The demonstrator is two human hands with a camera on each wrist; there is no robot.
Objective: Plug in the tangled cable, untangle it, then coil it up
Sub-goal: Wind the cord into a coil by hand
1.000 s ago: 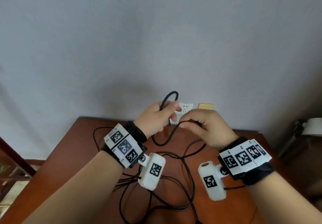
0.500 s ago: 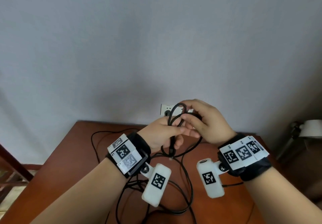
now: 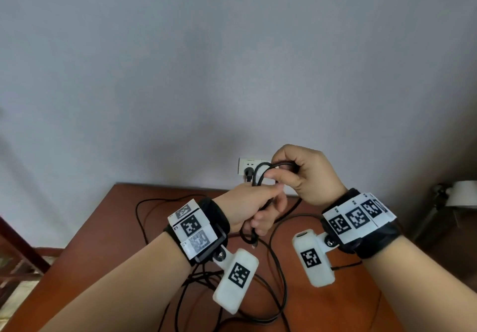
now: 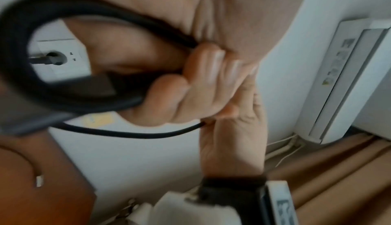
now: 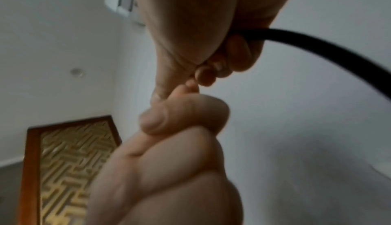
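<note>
A black cable (image 3: 259, 174) is plugged by its plug (image 3: 248, 176) into the white wall socket (image 3: 246, 164). My left hand (image 3: 263, 210) grips a small bundle of loops above the brown table (image 3: 124, 228). A short free end (image 3: 254, 244) dangles below that fist. My right hand (image 3: 286, 174) is just above and to the right, fingers curled round the top of the loop. The two hands touch. In the left wrist view the blurred loop (image 4: 19, 61) frames the socket (image 4: 63, 58). The right wrist view shows the cable (image 5: 317, 46) leaving my right fist.
Loose slack of the cable (image 3: 280, 280) lies in wide curves across the table below my wrists. Dark wooden furniture (image 3: 15, 251) stands at the left edge, a white object (image 3: 464, 195) at the right. A wall air conditioner (image 4: 349, 78) hangs to the right.
Both hands have come together and risen toward the socket. My right hand has brought the cable round into a further loop at my left hand, which has kept its grip.
</note>
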